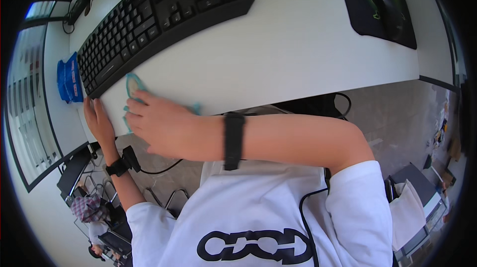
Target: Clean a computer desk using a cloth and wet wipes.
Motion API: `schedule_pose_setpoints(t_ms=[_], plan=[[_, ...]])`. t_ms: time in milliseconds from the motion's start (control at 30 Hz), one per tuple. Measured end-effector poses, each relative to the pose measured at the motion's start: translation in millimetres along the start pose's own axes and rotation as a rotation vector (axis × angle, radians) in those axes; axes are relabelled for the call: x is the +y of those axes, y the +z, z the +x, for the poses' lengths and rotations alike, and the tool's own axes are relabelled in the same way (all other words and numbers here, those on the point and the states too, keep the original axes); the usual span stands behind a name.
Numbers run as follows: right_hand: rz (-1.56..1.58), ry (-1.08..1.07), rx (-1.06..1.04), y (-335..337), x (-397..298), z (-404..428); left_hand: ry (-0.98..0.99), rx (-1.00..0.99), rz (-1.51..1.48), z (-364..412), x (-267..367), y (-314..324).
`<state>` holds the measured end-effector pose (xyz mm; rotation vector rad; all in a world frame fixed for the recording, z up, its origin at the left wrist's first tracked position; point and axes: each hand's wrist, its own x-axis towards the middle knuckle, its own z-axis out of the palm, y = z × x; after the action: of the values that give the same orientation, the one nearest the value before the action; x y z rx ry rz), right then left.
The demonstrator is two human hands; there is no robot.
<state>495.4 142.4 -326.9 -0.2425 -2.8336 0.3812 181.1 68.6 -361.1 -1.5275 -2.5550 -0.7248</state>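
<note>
My right hand (164, 121) lies across a teal-edged cloth (133, 84) near the front edge of the white desk (283, 54). Pale fabric shows inside the cloth's teal border; the palm hides most of the rest. The fingers are spread over the cloth, and the hand is slightly blurred. My left hand (100, 121) is at the desk's left end, fingers stretched out. Its fingertips meet the near left corner of a black keyboard (149, 24), though whether they press on it is unclear. Dark bands circle both wrists.
Beyond the keyboard's left end stands a blue packet (70, 78) bearing writing. A black mouse (387, 9) rests on a dark mouse pad (357, 24) at the far right. Black cables (160, 172) hang near my body. Another person (98, 229) is in the background at lower left.
</note>
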Motion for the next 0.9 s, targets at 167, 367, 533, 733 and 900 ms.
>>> schedule_pose_setpoints(t_ms=[167, 367, 533, 733, 900], plan=[[0.129, 0.290, 0.190, -49.7, 42.2, -107.7, 0.215, 0.266, 0.258, 3.0, -12.9, 1.2], [-0.233, 0.829, 0.106, -124.4, 75.8, -240.7, 0.488, -0.115, 0.168, 40.1, 150.2, -32.6], [-0.330, 0.902, 0.127, -106.3, 53.8, -240.8, 0.819, -0.261, 0.223, 60.9, 251.4, 1.8], [-0.016, 0.690, 0.138, -88.4, 19.6, -190.4, 0.887, -0.492, 0.122, 98.8, 350.6, 42.4], [0.127, 0.579, 0.116, -95.7, 21.3, -201.0, 0.784, -0.455, 0.087, 129.2, 403.7, 68.6]])
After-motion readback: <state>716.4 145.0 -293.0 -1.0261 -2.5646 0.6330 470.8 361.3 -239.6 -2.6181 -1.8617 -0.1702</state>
